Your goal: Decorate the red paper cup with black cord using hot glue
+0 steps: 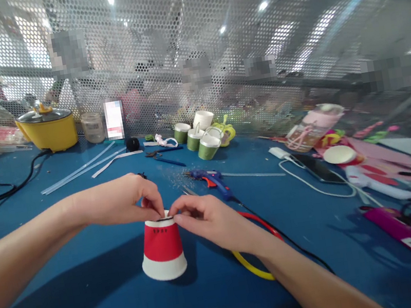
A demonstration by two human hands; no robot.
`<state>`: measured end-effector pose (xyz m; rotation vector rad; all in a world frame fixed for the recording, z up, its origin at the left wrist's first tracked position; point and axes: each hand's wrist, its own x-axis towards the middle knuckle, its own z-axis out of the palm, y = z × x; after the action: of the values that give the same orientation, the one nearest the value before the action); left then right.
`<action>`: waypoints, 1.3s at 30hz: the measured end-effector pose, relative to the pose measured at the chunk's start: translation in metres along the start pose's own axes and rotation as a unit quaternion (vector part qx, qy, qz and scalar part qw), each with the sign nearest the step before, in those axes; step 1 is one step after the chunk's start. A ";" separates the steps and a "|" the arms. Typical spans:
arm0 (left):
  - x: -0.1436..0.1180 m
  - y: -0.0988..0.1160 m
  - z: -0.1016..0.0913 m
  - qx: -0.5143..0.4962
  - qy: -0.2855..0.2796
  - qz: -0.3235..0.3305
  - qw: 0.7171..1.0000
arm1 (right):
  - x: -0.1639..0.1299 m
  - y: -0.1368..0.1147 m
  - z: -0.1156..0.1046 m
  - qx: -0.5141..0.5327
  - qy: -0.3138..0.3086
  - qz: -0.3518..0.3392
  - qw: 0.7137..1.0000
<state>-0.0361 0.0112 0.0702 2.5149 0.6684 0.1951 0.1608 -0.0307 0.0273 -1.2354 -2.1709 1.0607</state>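
A red and white paper cup [162,246] stands upside down on the blue table, its wide rim down and small dark marks near its top. Across the raised edge of its base runs a thin black cord [166,218]. My left hand [129,201] pinches the cord from the left, and my right hand [204,219] pinches it from the right. Both hands touch or nearly touch the cup's top. Just behind my right hand lie scissors [260,265] with red and yellow handles, partly hidden by my forearm. A blue glue gun [213,180] rests beyond them.
Green and white cups [210,145] stand at the back near pliers [165,156] and black yarn [132,144]. A yellow electric pot [49,132] stands at the back left. Clear glue sticks [79,170] lie nearby. A phone [317,167] and purple power strip [405,231] with cables occupy the right.
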 end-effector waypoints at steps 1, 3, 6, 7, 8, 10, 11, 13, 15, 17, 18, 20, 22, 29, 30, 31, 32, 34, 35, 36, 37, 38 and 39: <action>0.000 0.000 0.000 0.002 0.001 0.000 1.000 | 0.000 0.000 0.000 0.001 0.002 -0.001 1.000; 0.000 0.001 -0.001 0.008 -0.002 -0.003 1.000 | 0.000 0.001 0.001 0.002 0.005 -0.003 1.000; 0.002 0.003 -0.002 0.017 -0.012 -0.017 1.000 | 0.000 0.001 0.001 0.001 0.008 -0.006 1.000; 0.003 0.004 -0.003 0.020 -0.015 -0.026 0.999 | 0.000 0.001 0.001 0.000 0.009 -0.009 1.000; 0.004 0.004 -0.003 0.022 -0.016 -0.034 0.999 | 0.000 0.002 0.001 -0.001 0.009 -0.012 1.000; 0.007 0.005 -0.003 0.026 -0.020 -0.047 0.998 | 0.000 0.002 0.001 -0.005 0.008 -0.017 1.000; 0.009 0.005 -0.003 0.028 -0.023 -0.051 0.998 | -0.001 0.002 0.001 -0.007 0.007 -0.020 1.000; 0.011 0.006 -0.002 0.034 -0.030 -0.055 0.997 | -0.001 0.002 0.001 -0.009 0.006 -0.021 1.000; 0.013 0.007 -0.002 0.041 -0.036 -0.058 0.997 | -0.001 0.002 0.001 -0.009 0.006 -0.019 1.000; 0.013 0.008 -0.003 0.047 -0.041 -0.060 0.996 | -0.001 0.001 0.001 -0.008 0.007 -0.015 1.000; 0.013 0.009 -0.003 0.048 -0.042 -0.060 0.996 | -0.001 0.001 0.001 -0.007 0.007 -0.013 1.000; 0.013 0.011 -0.003 0.046 -0.044 -0.061 0.996 | -0.001 -0.001 0.001 -0.005 0.008 -0.011 1.000; 0.013 0.011 -0.003 0.045 -0.044 -0.063 0.996 | -0.001 -0.002 0.001 -0.004 0.007 -0.009 1.000; 0.014 0.009 -0.002 0.045 -0.047 -0.070 0.995 | 0.000 0.000 0.001 -0.001 0.008 -0.010 1.000; 0.014 0.009 -0.001 0.047 -0.047 -0.070 0.995 | 0.000 0.000 0.001 -0.003 0.008 -0.011 1.000; 0.014 0.010 -0.001 0.050 -0.045 -0.070 0.995 | 0.000 0.000 0.001 -0.004 0.008 -0.012 1.000; 0.014 0.010 -0.001 0.053 -0.043 -0.070 0.995 | 0.000 0.000 0.001 -0.006 0.009 -0.012 1.000; 0.014 0.010 -0.001 0.055 -0.040 -0.071 0.995 | 0.000 -0.001 0.001 -0.010 0.010 -0.011 1.000; 0.013 0.010 -0.001 0.053 -0.040 -0.073 0.995 | 0.000 -0.002 0.001 -0.009 0.010 -0.010 1.000; 0.013 0.010 -0.002 0.048 -0.041 -0.076 0.995 | 0.000 -0.002 0.001 -0.007 0.009 -0.008 1.000; 0.013 0.010 -0.002 0.039 -0.043 -0.078 0.995 | 0.000 -0.002 0.001 -0.002 0.009 -0.008 1.000; 0.012 0.009 -0.002 0.030 -0.046 -0.080 0.995 | 0.000 -0.002 0.001 0.003 0.010 -0.007 1.000; 0.012 0.008 -0.003 0.022 -0.047 -0.083 0.995 | 0.000 -0.002 0.001 0.007 0.010 -0.008 1.000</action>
<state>-0.0230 0.0122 0.0769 2.4769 0.8465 0.0028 0.1592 -0.0320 0.0280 -1.2169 -2.1507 1.0500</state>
